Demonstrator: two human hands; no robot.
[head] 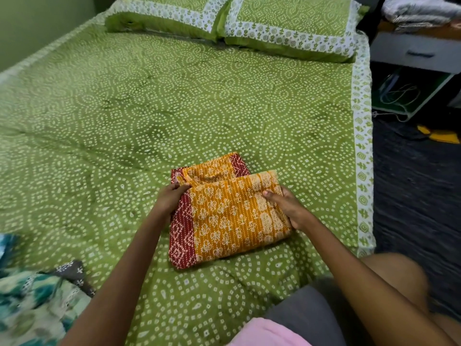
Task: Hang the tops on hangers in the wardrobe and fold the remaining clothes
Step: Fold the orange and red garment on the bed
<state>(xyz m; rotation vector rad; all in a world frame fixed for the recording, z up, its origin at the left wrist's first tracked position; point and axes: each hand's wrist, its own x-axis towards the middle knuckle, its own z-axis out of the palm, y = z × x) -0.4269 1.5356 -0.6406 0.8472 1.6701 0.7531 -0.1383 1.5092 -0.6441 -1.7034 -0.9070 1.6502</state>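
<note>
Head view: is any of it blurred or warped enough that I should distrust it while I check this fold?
Head view: the orange garment and both hands, left and right, are sharp under soft, even light; the teal clothes at lower left are smeared by blur; the wide lens bows the bed's edge; the floor is dim.

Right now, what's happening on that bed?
A person is folding an orange and red printed garment on the green bedspread. The left hand pinches its upper left edge and the right hand grips its right side; the piece is already folded into a compact rectangle. A heap of other clothes waits at the bed's lower left. Two pillows lie at the head.
</note>
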